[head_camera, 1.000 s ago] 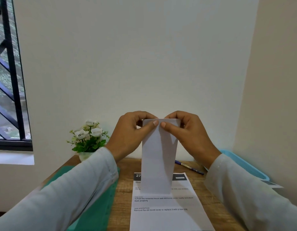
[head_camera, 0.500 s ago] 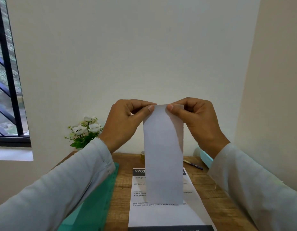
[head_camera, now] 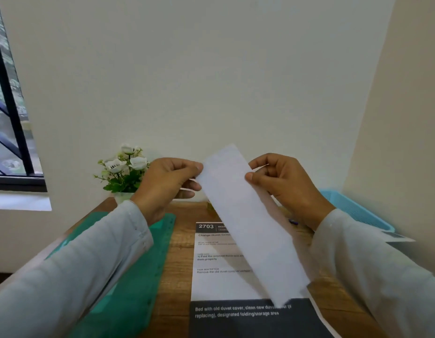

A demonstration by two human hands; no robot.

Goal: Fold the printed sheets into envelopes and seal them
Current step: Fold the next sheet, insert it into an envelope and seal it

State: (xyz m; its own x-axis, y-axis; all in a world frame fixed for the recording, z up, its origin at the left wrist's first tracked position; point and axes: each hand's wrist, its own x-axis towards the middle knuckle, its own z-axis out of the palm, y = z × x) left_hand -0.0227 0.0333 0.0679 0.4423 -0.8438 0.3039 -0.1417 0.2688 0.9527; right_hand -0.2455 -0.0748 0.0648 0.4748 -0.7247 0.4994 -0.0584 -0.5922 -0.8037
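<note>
Item: folded sheet [head_camera: 248, 215], a long white strip held in the air above the table [head_camera: 180, 240], slanted, with its upper end toward the left and its blurred lower end hanging over a flat printed sheet [head_camera: 211, 284]. Hazards, as judged: the strip is gripped only near its top, so the free lower length may swing or spring open, and the layers may slip out of line. A crease pressed in mid-air without backing would likely run crooked. Uneven pull between the two grips could skew or crumple the upper edge. Left hand [head_camera: 167, 184]: fingers curled, thumb and forefinger closed on the strip's left edge near the top. Right hand [head_camera: 284, 184]: fingers curled behind, thumb pressed on the front of the right edge, pinching it. Whether other fingers touch the paper behind cannot be told. Also present: green mat [head_camera: 138, 276] at left of the table, blue basket [head_camera: 353, 211] at right, flower plant [head_camera: 126, 169] by the wall.
</note>
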